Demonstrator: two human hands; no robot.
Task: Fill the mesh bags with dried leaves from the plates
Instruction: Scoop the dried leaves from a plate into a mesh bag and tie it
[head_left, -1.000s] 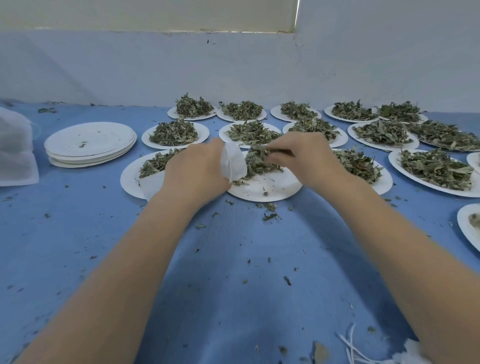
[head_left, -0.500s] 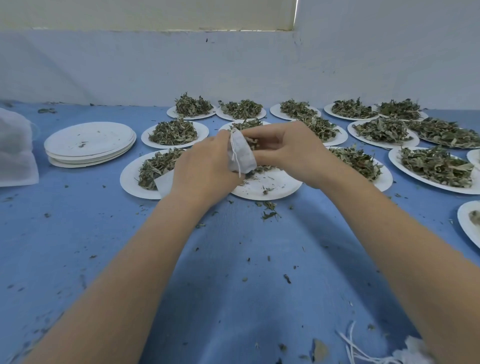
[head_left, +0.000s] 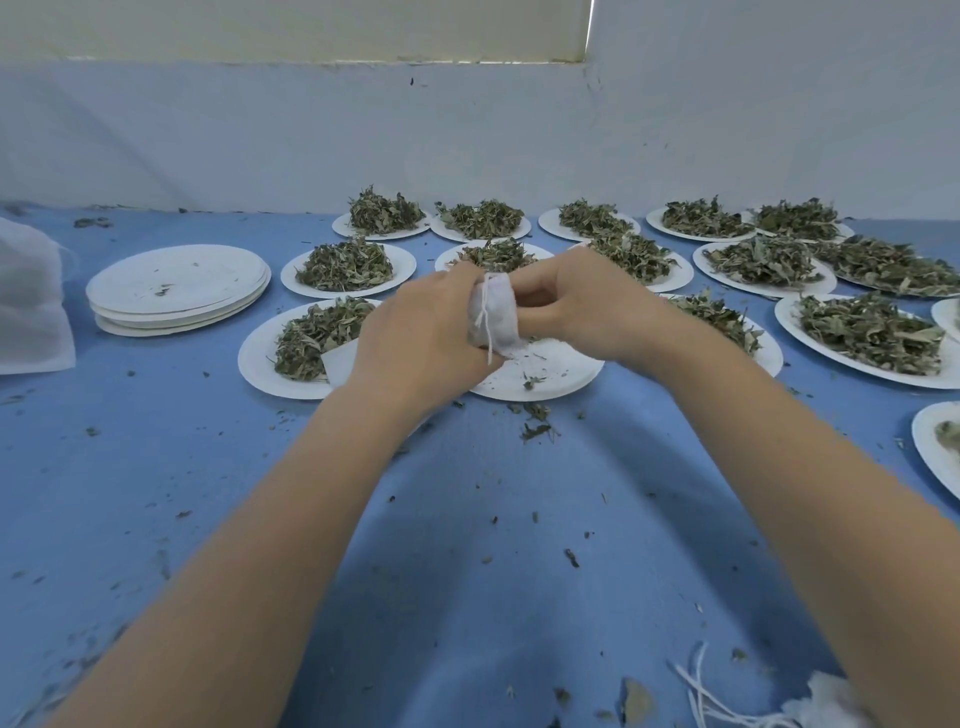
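Mesh bag (head_left: 493, 317), clamped between your left hand (head_left: 421, 332) and right hand (head_left: 576, 306) fingers, looks light and limp; hold by its mouth, since brittle leaves likely spill.

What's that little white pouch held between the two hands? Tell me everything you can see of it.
The mesh bag is a small white pouch of fine, soft-looking fabric, bulging as if stuffed. A thin white drawstring hangs down its front. It is held upright above a nearly emptied paper plate. The left hand grips its left side, and the right hand pinches its right side near the top. Its contents are hidden.
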